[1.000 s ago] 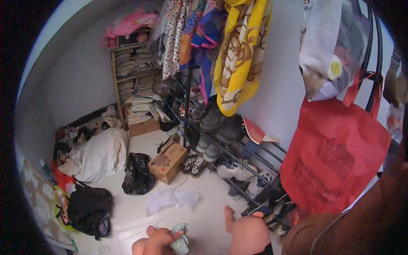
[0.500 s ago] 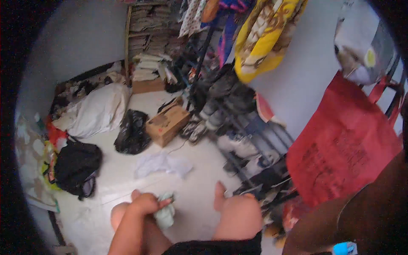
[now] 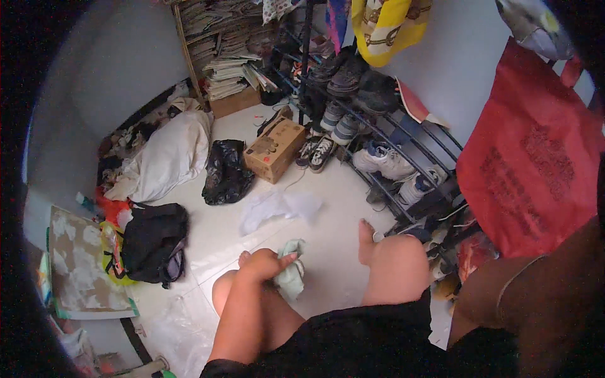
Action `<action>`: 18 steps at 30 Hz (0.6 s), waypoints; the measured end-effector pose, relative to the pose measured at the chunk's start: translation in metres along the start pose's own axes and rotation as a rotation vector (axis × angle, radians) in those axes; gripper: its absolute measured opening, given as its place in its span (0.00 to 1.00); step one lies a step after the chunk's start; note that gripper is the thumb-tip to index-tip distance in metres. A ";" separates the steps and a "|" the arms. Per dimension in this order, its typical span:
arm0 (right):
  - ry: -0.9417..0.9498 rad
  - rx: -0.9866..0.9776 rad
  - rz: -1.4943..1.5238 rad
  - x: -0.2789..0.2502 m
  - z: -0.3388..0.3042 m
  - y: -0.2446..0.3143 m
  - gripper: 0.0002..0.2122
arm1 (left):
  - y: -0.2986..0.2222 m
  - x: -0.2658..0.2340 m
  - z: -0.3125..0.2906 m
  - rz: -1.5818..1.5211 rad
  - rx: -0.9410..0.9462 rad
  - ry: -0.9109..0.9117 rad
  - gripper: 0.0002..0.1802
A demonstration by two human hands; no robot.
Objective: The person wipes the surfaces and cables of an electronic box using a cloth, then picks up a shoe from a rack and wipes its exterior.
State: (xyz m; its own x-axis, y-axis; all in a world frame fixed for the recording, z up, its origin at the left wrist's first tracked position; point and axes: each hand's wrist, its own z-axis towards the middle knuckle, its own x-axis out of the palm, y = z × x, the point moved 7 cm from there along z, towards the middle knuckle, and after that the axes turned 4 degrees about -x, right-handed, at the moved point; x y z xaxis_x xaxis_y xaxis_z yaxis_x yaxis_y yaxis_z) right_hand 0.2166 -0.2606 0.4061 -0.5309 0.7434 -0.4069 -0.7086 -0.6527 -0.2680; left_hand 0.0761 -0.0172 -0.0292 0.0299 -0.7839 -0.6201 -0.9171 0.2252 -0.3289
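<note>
One hand [image 3: 263,264] shows, the person's left, at the end of a forearm that rises from the lower edge; its fingers are curled shut around a crumpled pale green cloth [image 3: 291,277], the thumb pointing right across the top of it. The cloth hangs just in front of the left knee and touches the hand only. The right hand is out of view. The right knee [image 3: 397,268] stands to the right, bare, above black shorts [image 3: 353,343]. Beyond the cloth a white rag [image 3: 277,208] lies flat on the pale floor [image 3: 328,246]. To the left sits a black backpack [image 3: 154,242]. Farther off are a black plastic bag [image 3: 225,173], a cardboard box [image 3: 274,148] and a white sack [image 3: 167,157]. A shoe rack [image 3: 384,151] runs along the right wall, and a red bag [image 3: 532,164] hangs near it.
</note>
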 end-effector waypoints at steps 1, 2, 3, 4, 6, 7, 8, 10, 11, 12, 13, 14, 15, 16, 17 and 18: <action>-0.002 0.011 -0.015 -0.002 -0.002 0.000 0.12 | -0.002 -0.001 0.003 -0.002 0.010 -0.034 0.43; -0.002 0.031 -0.038 -0.002 -0.006 -0.001 0.12 | -0.007 -0.006 0.002 -0.042 0.032 -0.119 0.42; -0.001 0.056 -0.066 -0.005 -0.009 -0.002 0.12 | -0.011 -0.006 0.001 -0.034 0.046 -0.104 0.42; 0.005 0.093 -0.108 -0.005 -0.015 -0.005 0.12 | -0.013 -0.008 -0.002 -0.004 0.038 -0.050 0.42; 0.011 0.255 -0.265 -0.006 -0.036 -0.018 0.11 | -0.013 -0.008 0.000 0.032 0.059 -0.039 0.43; -0.018 0.381 -0.349 0.001 -0.057 -0.031 0.11 | -0.012 -0.009 0.000 0.011 0.065 -0.047 0.44; -0.245 0.527 -0.370 0.010 -0.086 -0.040 0.08 | -0.007 -0.011 -0.003 0.004 0.056 -0.070 0.43; -0.094 0.872 -0.343 0.029 -0.145 -0.064 0.10 | 0.001 -0.010 -0.001 -0.001 0.078 -0.086 0.42; 0.098 0.860 -0.398 0.038 -0.165 -0.072 0.11 | 0.003 -0.008 0.002 -0.055 0.064 -0.071 0.41; 0.115 1.045 -0.234 0.047 -0.206 -0.083 0.11 | 0.002 -0.006 0.006 -0.109 0.050 -0.054 0.40; 0.313 1.173 -0.257 0.056 -0.253 -0.089 0.09 | -0.005 -0.005 0.006 -0.103 0.075 -0.053 0.40; 0.380 1.338 -0.185 0.063 -0.301 -0.090 0.09 | -0.010 -0.007 0.004 -0.151 0.076 -0.073 0.38; 0.417 1.460 -0.139 0.067 -0.344 -0.087 0.10 | -0.014 -0.009 0.003 -0.198 0.074 -0.092 0.37; 0.468 1.508 -0.090 0.074 -0.377 -0.083 0.11 | -0.014 -0.009 0.003 -0.217 0.092 -0.113 0.36; 0.463 1.506 -0.097 0.078 -0.407 -0.081 0.11 | -0.014 -0.009 0.002 -0.214 0.100 -0.116 0.36; 0.337 1.585 0.013 0.082 -0.440 -0.081 0.11 | -0.017 -0.010 0.000 -0.228 0.132 -0.133 0.36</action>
State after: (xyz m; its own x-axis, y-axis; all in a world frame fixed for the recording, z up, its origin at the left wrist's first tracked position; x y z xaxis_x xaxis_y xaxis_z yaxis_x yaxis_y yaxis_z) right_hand 0.4349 -0.2114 0.0107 -0.5712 0.5355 -0.6221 -0.5611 0.2984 0.7721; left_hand 0.0916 -0.0135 -0.0173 0.2894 -0.7420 -0.6047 -0.8215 0.1317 -0.5548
